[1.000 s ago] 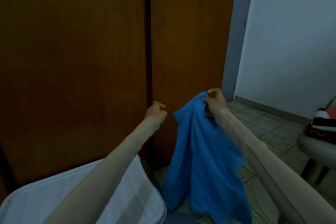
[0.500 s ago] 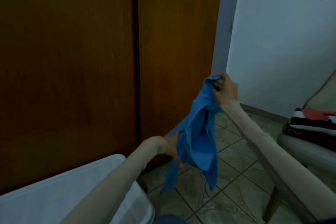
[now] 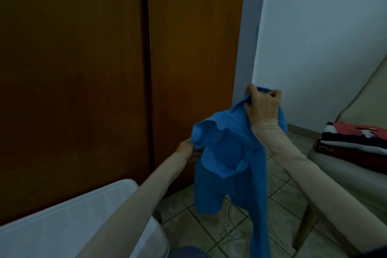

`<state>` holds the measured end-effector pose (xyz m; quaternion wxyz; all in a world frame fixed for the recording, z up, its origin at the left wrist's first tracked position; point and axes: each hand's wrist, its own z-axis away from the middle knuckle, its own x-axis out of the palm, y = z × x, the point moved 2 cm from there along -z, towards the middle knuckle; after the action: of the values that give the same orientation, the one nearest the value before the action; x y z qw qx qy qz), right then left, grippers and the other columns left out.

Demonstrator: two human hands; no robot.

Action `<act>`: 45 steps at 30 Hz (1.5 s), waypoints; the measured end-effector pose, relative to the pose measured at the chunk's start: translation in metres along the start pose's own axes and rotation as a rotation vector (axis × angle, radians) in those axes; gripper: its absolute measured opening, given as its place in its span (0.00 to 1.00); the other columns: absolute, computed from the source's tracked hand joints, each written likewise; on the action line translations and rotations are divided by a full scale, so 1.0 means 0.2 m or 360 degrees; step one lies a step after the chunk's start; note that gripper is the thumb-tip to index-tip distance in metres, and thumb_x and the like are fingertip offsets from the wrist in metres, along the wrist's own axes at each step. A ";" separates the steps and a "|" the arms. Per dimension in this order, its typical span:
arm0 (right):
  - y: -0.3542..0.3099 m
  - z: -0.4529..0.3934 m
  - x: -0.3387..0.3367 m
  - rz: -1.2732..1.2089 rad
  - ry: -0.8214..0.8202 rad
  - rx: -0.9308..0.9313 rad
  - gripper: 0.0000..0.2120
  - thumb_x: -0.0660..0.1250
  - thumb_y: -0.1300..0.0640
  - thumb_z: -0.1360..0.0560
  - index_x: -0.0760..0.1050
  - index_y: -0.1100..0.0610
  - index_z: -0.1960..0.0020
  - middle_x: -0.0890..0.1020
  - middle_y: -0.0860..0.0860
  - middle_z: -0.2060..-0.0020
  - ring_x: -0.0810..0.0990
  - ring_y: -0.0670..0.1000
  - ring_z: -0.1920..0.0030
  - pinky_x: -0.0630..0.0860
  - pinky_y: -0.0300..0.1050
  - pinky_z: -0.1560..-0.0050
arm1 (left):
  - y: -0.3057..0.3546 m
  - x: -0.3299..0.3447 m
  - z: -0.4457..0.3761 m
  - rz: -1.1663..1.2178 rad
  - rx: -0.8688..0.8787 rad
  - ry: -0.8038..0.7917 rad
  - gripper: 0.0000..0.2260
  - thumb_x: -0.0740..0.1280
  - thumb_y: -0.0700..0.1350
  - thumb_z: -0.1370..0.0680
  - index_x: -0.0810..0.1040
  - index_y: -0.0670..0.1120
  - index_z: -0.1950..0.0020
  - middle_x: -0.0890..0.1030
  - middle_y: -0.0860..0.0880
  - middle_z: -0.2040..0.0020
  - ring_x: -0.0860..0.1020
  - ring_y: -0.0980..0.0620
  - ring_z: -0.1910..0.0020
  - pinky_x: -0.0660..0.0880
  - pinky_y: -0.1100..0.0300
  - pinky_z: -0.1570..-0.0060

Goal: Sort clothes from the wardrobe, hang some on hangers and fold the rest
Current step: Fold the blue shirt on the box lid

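I hold the blue shirt (image 3: 228, 153) up in front of me, off the floor, so it hangs free and I can find its shape before deciding whether it goes on a hanger or gets folded. My right hand (image 3: 262, 107) is the high one, fingers curled tight round a bunch of cloth near the top; my left hand (image 3: 185, 150) is lower and out to the side, pinching the edge, though the fabric hides most of its fingers. Spreading my hands apart like this should open the garment out. The shirt hangs just in front of the closed wooden wardrobe doors (image 3: 104, 69), above a tiled floor (image 3: 209, 226). A white laundry basket (image 3: 62, 216) sits at my lower left. On my right, a cushioned seat (image 3: 339, 174) carries a stack of folded clothes (image 3: 356, 140), probably where folded pieces go. The room is dim, with a pale wall (image 3: 324, 37) beyond.
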<state>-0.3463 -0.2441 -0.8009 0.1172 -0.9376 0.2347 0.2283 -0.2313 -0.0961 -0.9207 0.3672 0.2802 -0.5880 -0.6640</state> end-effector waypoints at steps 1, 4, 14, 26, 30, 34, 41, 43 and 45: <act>0.02 0.01 0.00 0.0112 0.0004 -0.0018 0.07 0.69 0.67 0.34 0.75 0.58 0.60 0.76 0.56 0.78 0.65 0.53 0.77 0.59 0.50 0.52 | 0.03 -0.01 0.00 0.0064 -0.0010 0.0020 0.15 0.54 0.39 0.18 0.69 0.43 0.32 0.77 0.45 0.49 0.77 0.48 0.55 0.72 0.61 0.59; 0.06 0.05 0.02 0.0616 -0.0099 -0.0023 0.11 0.76 0.62 0.40 0.74 0.53 0.68 0.75 0.50 0.79 0.72 0.52 0.74 0.55 0.48 0.56 | 0.07 -0.08 -0.01 -0.0168 0.0217 0.0016 0.17 0.62 0.35 0.22 0.71 0.41 0.34 0.77 0.44 0.39 0.76 0.46 0.43 0.72 0.56 0.44; 0.06 0.25 0.20 -0.0495 -0.1134 0.0184 0.14 0.53 0.71 0.25 0.63 0.60 0.41 0.73 0.60 0.54 0.75 0.59 0.52 0.62 0.44 0.59 | 0.33 -0.15 0.08 -0.1921 0.1107 0.0882 0.08 0.61 0.47 0.20 0.72 0.44 0.46 0.79 0.46 0.56 0.78 0.46 0.55 0.70 0.57 0.59; -0.12 0.22 0.17 -0.0266 -0.1012 -0.0075 0.20 0.62 0.38 0.26 0.77 0.50 0.44 0.81 0.52 0.53 0.78 0.56 0.46 0.68 0.51 0.44 | 0.42 -0.26 0.12 -0.1483 0.0484 0.0488 0.18 0.50 0.52 0.17 0.61 0.41 0.32 0.73 0.38 0.41 0.74 0.39 0.45 0.71 0.49 0.50; -0.21 0.19 0.12 -0.0305 -0.0714 -0.0028 0.15 0.57 0.46 0.20 0.77 0.55 0.48 0.81 0.56 0.57 0.78 0.59 0.50 0.66 0.50 0.49 | 0.44 -0.29 0.18 -0.1234 0.0248 0.0101 0.37 0.67 0.45 0.23 0.45 0.42 0.25 0.68 0.40 0.32 0.71 0.41 0.36 0.71 0.49 0.37; -0.26 0.15 0.08 -0.0407 -0.0568 0.0092 0.13 0.56 0.49 0.20 0.75 0.54 0.45 0.82 0.56 0.54 0.78 0.58 0.50 0.63 0.49 0.46 | 0.48 -0.31 0.26 -0.1217 0.0386 0.0269 0.41 0.68 0.36 0.26 0.42 0.47 0.24 0.67 0.47 0.38 0.71 0.44 0.40 0.71 0.53 0.42; -0.41 0.04 -0.02 -0.0886 -0.0380 0.0053 0.14 0.61 0.50 0.22 0.74 0.61 0.54 0.79 0.58 0.63 0.75 0.57 0.61 0.65 0.47 0.63 | 0.64 -0.49 0.40 -0.1018 0.0718 0.0877 0.10 0.55 0.33 0.20 0.74 0.42 0.54 0.73 0.49 0.60 0.73 0.47 0.55 0.69 0.60 0.56; -0.49 0.03 -0.05 -0.0969 -0.0375 0.0021 0.13 0.61 0.51 0.22 0.74 0.61 0.54 0.78 0.57 0.63 0.75 0.55 0.63 0.65 0.46 0.65 | 0.69 -0.55 0.47 -0.1018 0.0773 0.0884 0.12 0.53 0.35 0.19 0.74 0.44 0.44 0.74 0.48 0.54 0.73 0.49 0.54 0.69 0.60 0.55; -0.59 0.02 -0.05 -0.1022 -0.0384 -0.0011 0.12 0.61 0.51 0.21 0.73 0.60 0.53 0.77 0.56 0.63 0.75 0.56 0.63 0.67 0.47 0.65 | 0.71 -0.63 0.54 -0.0989 0.0758 0.0882 0.11 0.53 0.37 0.19 0.74 0.46 0.45 0.74 0.47 0.51 0.73 0.49 0.54 0.69 0.58 0.54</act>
<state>-0.2984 -0.1365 -0.7866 0.2067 -0.9303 -0.0888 0.2897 -0.2224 0.0637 -0.7717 0.2199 0.6853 -0.4923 -0.4895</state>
